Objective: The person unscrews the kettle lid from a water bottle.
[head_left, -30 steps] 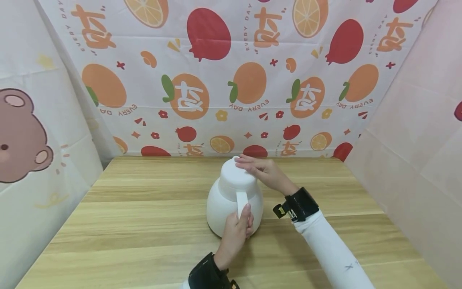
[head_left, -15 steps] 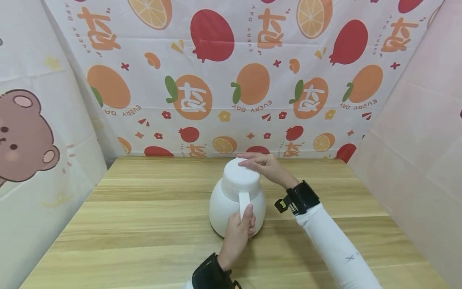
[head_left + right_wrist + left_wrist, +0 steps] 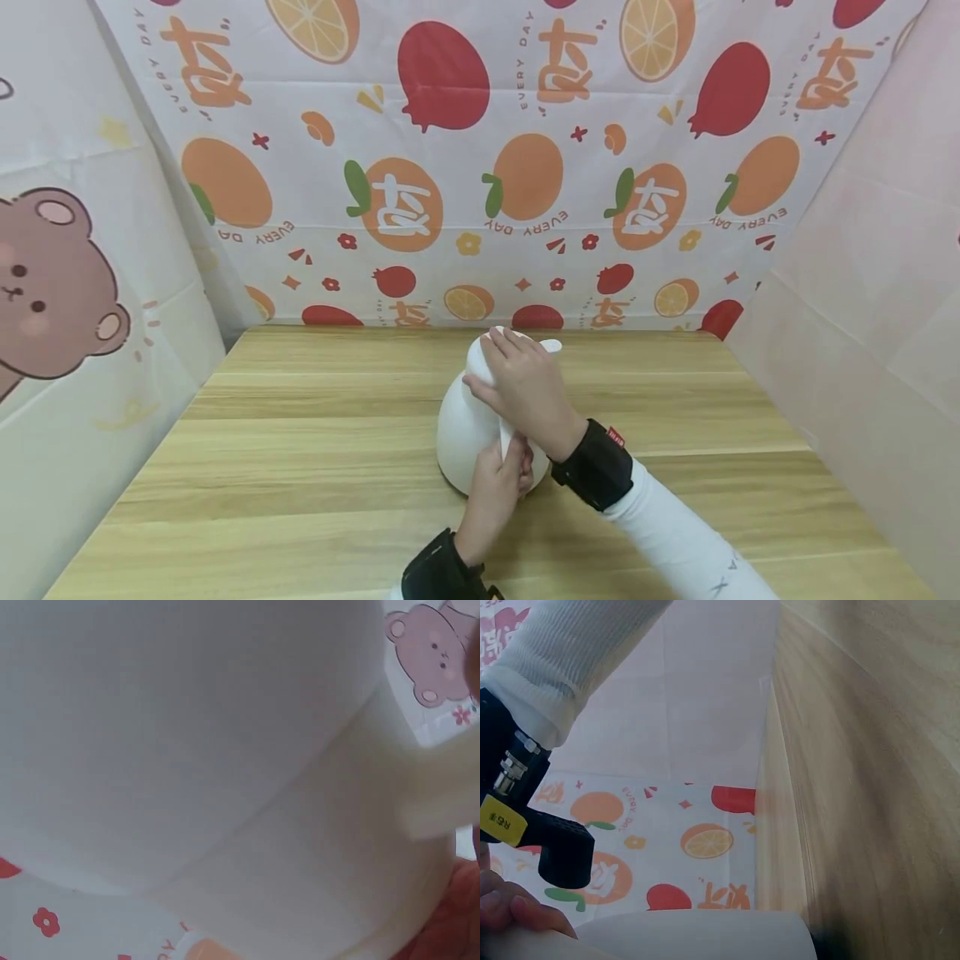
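Note:
A white, round-bellied jug [image 3: 463,442] stands upright on the wooden table, its handle [image 3: 506,435] facing me. My left hand [image 3: 491,487] grips that handle, fingers wrapped round it and thumb along its top. Over the jug's lid [image 3: 480,358] lies my right hand [image 3: 528,387], fingers across the top and thumb down the near side, gripping it. A small white tip [image 3: 551,345] sticks out to the right past that hand. Much of the lid is hidden beneath the palm. Smooth white jug walls [image 3: 315,847] fill most of the right wrist view.
The wooden tabletop [image 3: 315,467] spreads around the jug. Behind it hangs a fruit-print cloth [image 3: 465,192], with pale cloths at left [image 3: 60,450] and right [image 3: 862,350]. Black straps with small cameras sit on both wrists [image 3: 596,462].
My right hand has swung toward me across the lid, from its right edge to over the top and near side. The white tip now points right instead of back. My left hand keeps its grip.

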The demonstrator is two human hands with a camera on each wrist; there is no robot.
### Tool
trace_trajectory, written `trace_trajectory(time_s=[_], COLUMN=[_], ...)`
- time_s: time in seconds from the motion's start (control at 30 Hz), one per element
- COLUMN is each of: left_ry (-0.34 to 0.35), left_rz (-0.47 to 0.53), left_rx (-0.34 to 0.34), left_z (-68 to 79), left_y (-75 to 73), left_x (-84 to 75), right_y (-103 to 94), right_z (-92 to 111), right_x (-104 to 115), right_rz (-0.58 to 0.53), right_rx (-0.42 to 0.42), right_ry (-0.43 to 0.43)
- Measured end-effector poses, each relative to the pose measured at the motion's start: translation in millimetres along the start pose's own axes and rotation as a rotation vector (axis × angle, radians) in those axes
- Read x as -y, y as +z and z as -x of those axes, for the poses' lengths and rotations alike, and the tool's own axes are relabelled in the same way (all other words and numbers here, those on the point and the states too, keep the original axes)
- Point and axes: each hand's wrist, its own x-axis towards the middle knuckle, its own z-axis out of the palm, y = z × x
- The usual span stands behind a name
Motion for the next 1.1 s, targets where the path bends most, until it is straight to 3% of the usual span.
trace_trajectory(time_s=[0.17,0.3,0.63,0.93,1.1], left_ry=[0.013,0.026,0.002,0.007,0.017], left_rz=[-0.002,-0.02,-0.004,0.008,0.015], left_rx=[-0.013,-0.024,-0.03,-0.051,-0.058], left_z=[0.8,2.0,4.1,5.6,6.1], left_y=[0.7,0.7,-0.9,1.3,2.5], left_x=[0.7,1.2,2.4,2.9,2.7], right_y=[1.4,-0.4,-5.1,-14.3,-19.0], right_z=[3,8,20,20,21], right_x=[-8,-19,-39,-53,-59], right_rz=[-0.017,-0.127,-0.346,-0.46,-0.501], right_rx=[-0.001,0.05,0.124,0.245,0.246], right_ry=[-0.065,-0.113,-0.156,-0.235,-0.245])
